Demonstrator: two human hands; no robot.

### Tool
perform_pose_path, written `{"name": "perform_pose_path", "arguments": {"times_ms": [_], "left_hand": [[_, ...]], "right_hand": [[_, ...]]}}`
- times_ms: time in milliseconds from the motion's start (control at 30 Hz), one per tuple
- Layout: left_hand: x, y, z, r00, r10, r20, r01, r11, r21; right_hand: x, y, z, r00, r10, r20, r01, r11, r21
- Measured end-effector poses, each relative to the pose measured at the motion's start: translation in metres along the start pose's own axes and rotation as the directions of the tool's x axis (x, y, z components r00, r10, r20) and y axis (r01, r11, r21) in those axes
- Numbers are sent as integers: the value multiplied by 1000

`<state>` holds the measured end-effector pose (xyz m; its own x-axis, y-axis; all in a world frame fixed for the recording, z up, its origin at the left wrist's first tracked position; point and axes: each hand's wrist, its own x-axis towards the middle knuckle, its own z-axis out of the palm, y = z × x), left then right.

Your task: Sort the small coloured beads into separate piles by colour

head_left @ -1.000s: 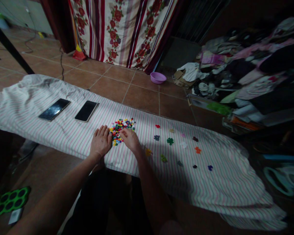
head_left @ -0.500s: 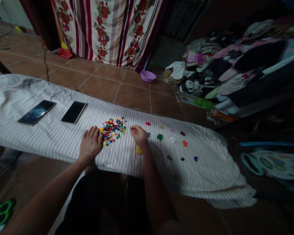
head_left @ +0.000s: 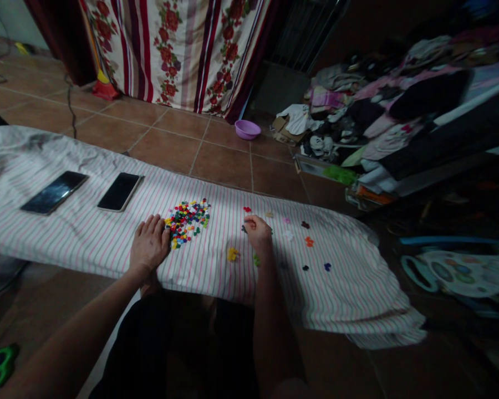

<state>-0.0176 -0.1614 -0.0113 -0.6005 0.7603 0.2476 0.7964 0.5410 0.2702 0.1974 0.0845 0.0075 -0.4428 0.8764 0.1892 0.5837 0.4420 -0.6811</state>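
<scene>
A mixed pile of small coloured pieces [head_left: 188, 220] lies on the striped cloth [head_left: 208, 277]. Flat at the pile's left edge rests my left hand [head_left: 149, 243], its fingers a little apart. My right hand [head_left: 258, 233] is pinched over a dark blue-grey group [head_left: 244, 228]; what its fingertips hold is too small to make out. Around it lie single-colour groups: red [head_left: 247, 209], yellow [head_left: 232, 254], light green [head_left: 256, 259], orange [head_left: 309, 241], brown [head_left: 305, 224], white [head_left: 288, 235], black [head_left: 305, 267] and blue [head_left: 327, 267]. The right hand mostly hides a dark green group.
Two phones, one [head_left: 55, 192] at the far left and one [head_left: 120, 192] beside it, lie on the cloth. Beyond, a purple basin [head_left: 248, 129] sits on the tiled floor near a floral curtain [head_left: 183, 55]. Clothes [head_left: 382, 105] are heaped at the right.
My right hand has moved right, from beside the pile to the dark blue-grey group. My left hand stays at the pile. The whole view has shifted slightly.
</scene>
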Motion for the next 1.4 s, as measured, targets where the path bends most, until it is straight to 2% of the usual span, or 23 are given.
{"name": "perform_pose_path", "arguments": {"times_ms": [200, 333, 700, 1033, 1233, 1333, 1400], "left_hand": [[0, -3, 3, 1000, 18, -18, -18, 1000, 16], [0, -5, 6, 999, 21, -29, -20, 1000, 23], [0, -7, 8, 998, 27, -50, -25, 999, 24], [1, -7, 9, 999, 7, -42, -7, 1000, -2], [2, -4, 5, 1000, -8, -18, 8, 1000, -14], [2, -2, 3, 1000, -26, 3, 26, 1000, -13], [3, -2, 4, 999, -36, 9, 36, 999, -20]], "right_hand": [[-2, 15, -1, 1000, 15, -18, -17, 994, -109], [-2, 21, 1, 1000, -23, 1, 23, 988, -150], [0, 26, 3, 999, -42, 18, 44, 994, -103], [0, 26, 10, 987, -146, -70, 145, 989, -20], [-1, 17, 11, 965, -239, -113, 245, 968, 50], [-7, 0, 18, 961, -254, -108, 267, 956, 122], [-13, -15, 29, 963, -262, -57, 268, 942, 202]]}}
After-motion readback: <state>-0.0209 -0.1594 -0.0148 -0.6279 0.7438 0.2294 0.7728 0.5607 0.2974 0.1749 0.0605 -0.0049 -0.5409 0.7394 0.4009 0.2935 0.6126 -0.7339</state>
